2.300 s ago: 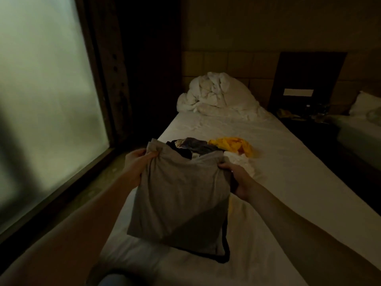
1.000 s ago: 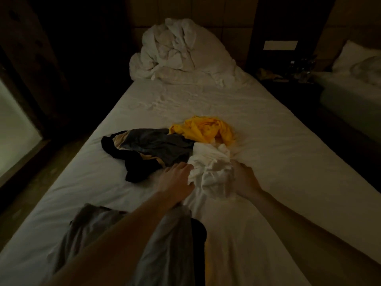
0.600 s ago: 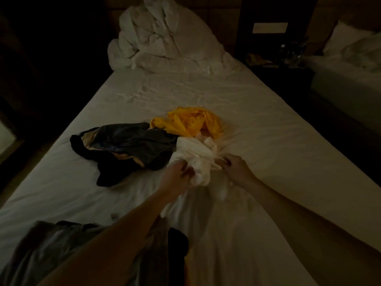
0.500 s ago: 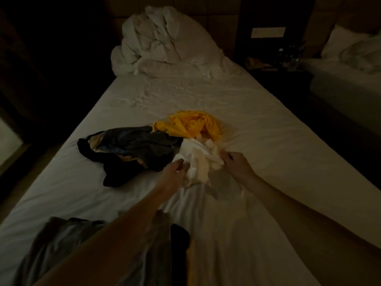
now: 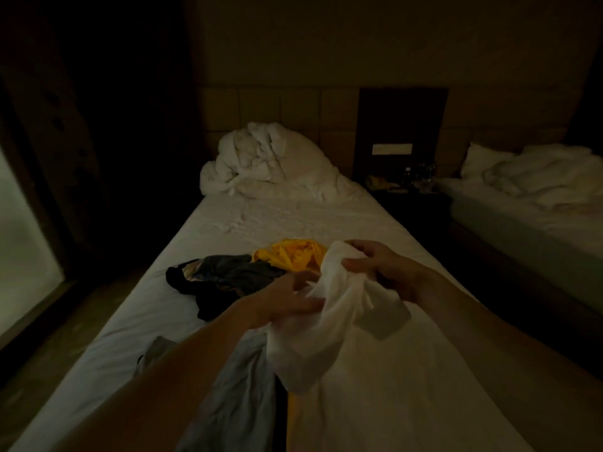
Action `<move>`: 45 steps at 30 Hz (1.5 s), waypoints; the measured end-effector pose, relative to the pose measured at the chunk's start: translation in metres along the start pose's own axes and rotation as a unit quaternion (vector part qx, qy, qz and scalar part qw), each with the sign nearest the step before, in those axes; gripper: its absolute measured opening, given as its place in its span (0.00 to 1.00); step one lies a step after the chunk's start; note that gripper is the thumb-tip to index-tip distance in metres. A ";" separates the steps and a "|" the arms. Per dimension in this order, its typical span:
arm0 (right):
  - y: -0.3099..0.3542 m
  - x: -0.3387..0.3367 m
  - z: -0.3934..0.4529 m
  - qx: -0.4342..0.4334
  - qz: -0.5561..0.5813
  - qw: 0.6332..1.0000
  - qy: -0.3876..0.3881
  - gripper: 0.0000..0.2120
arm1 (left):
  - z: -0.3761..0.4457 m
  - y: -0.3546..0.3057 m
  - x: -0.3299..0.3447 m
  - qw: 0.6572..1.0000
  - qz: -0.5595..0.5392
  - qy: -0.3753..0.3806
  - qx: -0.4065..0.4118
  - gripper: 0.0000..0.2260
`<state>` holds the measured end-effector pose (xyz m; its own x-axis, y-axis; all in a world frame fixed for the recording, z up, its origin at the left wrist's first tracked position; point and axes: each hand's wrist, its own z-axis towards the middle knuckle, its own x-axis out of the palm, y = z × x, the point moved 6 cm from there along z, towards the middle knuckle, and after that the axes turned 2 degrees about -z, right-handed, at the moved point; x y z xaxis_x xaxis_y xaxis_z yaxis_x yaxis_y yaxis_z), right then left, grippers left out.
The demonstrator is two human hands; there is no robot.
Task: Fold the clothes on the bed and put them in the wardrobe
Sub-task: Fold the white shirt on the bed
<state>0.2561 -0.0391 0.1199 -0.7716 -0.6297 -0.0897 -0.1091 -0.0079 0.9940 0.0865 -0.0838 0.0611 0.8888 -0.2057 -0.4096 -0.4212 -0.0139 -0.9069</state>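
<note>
Dim bedroom, white bed (image 5: 326,220). Both hands, left hand (image 5: 287,300) and right hand (image 5: 383,270), grip bunched white garment (image 5: 336,321): judged light, limp; take hold at seams.

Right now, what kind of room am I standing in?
Probably a hotel twin bedroom: two single beds with white sheets, the near white-sheeted bed and a second white bed, a dark nightstand between them, and a padded panelled headboard wall.

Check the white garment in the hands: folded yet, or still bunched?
Not folded. The white garment hangs crumpled between the left hand and right hand, lifted above the bed.
</note>
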 end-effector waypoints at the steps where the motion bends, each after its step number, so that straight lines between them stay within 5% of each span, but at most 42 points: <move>1: 0.010 0.000 -0.013 0.000 -0.006 1.000 -0.002 0.15 | -0.008 -0.009 0.001 0.999 0.052 0.000 0.001 0.14; 2: 0.021 0.000 -0.026 0.002 -0.005 1.000 -0.005 0.13 | -0.018 -0.024 0.001 0.995 0.097 -0.012 0.011 0.07; 5: 0.041 -0.006 -0.058 0.021 -0.056 0.997 -0.044 0.12 | -0.039 -0.056 -0.011 0.981 0.159 -0.108 0.027 0.22; 9: 0.060 -0.004 -0.092 0.028 -0.091 0.994 -0.053 0.13 | -0.063 -0.084 -0.021 0.969 0.159 -0.184 0.047 0.24; 13: 0.076 0.001 -0.122 0.024 -0.046 0.998 -0.019 0.21 | -0.091 -0.113 -0.029 0.908 0.314 -0.274 0.041 0.25; 16: 0.083 0.008 -0.135 0.006 0.012 0.999 -0.035 0.23 | -0.101 -0.113 -0.023 0.842 0.487 -0.231 -0.030 0.21; 19: 0.084 0.020 -0.132 -0.011 0.084 0.992 -0.090 0.25 | -0.094 -0.099 -0.019 0.828 0.519 -0.193 -0.088 0.26; 24: 0.084 0.040 -0.117 -0.010 0.204 0.965 -0.163 0.23 | -0.098 -0.125 0.020 0.935 0.279 -0.119 0.186 0.28; 27: 0.085 0.047 -0.105 -0.017 0.207 0.957 -0.200 0.20 | -0.098 -0.118 0.029 0.983 0.027 -0.068 0.171 0.18; 30: 0.081 0.048 -0.094 -0.029 0.206 0.955 -0.212 0.19 | -0.100 -0.115 0.031 0.981 -0.083 -0.091 0.153 0.16; 35: 0.056 0.046 -0.088 -0.063 0.116 0.970 -0.207 0.20 | -0.100 -0.120 0.012 0.943 0.156 -0.217 0.197 0.13; 38: 0.025 0.050 -0.091 -0.101 -0.034 0.971 -0.216 0.23 | -0.099 -0.107 -0.008 0.945 0.095 -0.280 0.139 0.16; 41: -0.009 0.078 -0.088 -0.127 -0.201 0.964 -0.122 0.29 | -0.095 -0.084 -0.014 0.960 -0.022 -0.265 0.083 0.12; 45: -0.062 0.091 -0.066 -0.011 -0.440 0.892 -0.101 0.42 | -0.099 -0.066 -0.016 0.945 -0.130 -0.296 0.050 0.09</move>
<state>0.2337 -0.1471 0.0539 -0.4915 -0.2192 -0.8429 -0.7177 -0.4463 0.5345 0.0821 -0.1768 0.1368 0.9176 0.3759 -0.1293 -0.1826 0.1098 -0.9770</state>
